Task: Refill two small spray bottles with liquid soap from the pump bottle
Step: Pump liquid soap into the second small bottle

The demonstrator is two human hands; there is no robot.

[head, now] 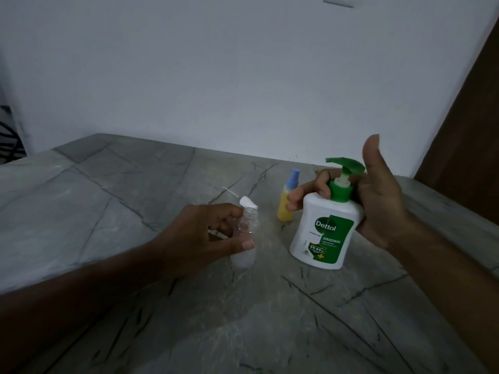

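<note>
Both hands are over the grey marble-patterned counter [113, 201], with a plain pale wall [243, 76] behind it. The left hand [205, 233] has its grip closed around the clear spray bottle [244, 238], thumb across the front and fingers curled behind, and holds it standing on the counter. The neck of that bottle is open, and it shows a whitish layer at the bottom. Just behind its mouth lies the white spray cap [247, 203], on its side on the counter with its thin dip tube pointing away to the left.

Over on the right, the right hand [378, 209] has the white pump bottle [322, 230], green label facing us, leaning a little to the left with its base on the counter. The fingers are curled round the shoulder and the green collar, so the grip is closed on the bottle, while the thumb sticks straight up, clear of the green pump head [347, 164]. The spout points left, toward the open bottle but well short of it.

Behind those fingers stands the yellow spray bottle [285, 209], upright, its blue cap on, partly hidden by them.
</note>
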